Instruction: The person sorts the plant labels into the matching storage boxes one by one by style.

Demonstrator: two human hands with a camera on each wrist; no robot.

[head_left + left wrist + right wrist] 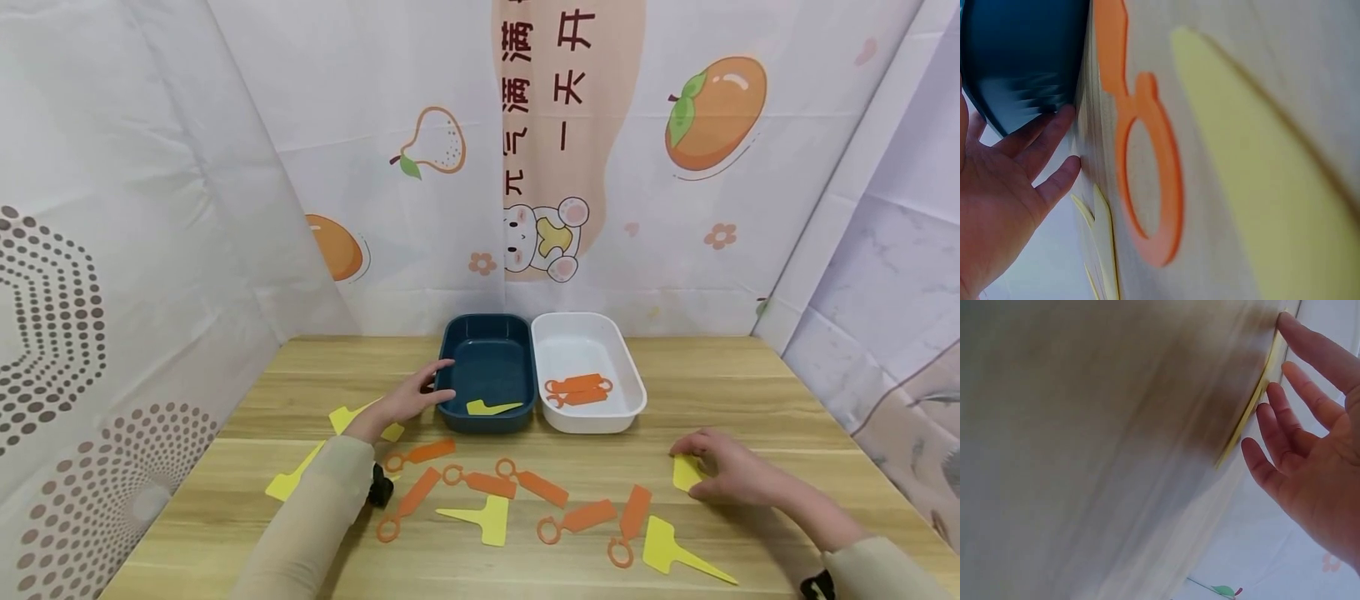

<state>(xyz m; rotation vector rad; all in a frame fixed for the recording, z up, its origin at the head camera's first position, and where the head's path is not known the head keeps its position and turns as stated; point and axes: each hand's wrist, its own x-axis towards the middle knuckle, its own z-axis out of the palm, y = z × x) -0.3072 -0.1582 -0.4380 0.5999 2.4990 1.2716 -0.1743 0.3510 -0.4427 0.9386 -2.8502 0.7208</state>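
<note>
My left hand (408, 396) is at the left side of the dark blue bin (487, 375), its fingers spread and fairly straight along the rim. In the left wrist view, fingertips (1063, 119) reach the bin's lower wall. One yellow T-shaped plant label (491, 407) lies inside that bin. Over at the right, my right hand (731, 467) is above another yellow label (686, 472), covering part of it. The right wrist view shows this label edge-on against the table, with loosely bent fingers (1285, 419) close to it.
A white bin (632, 392) holding orange ring tags (577, 383) stands against the blue one. Several orange tags (491, 484) and yellow labels (492, 521) are scattered across the wooden table (420, 575) in front. Printed curtains (375, 250) hang behind and at both sides.
</note>
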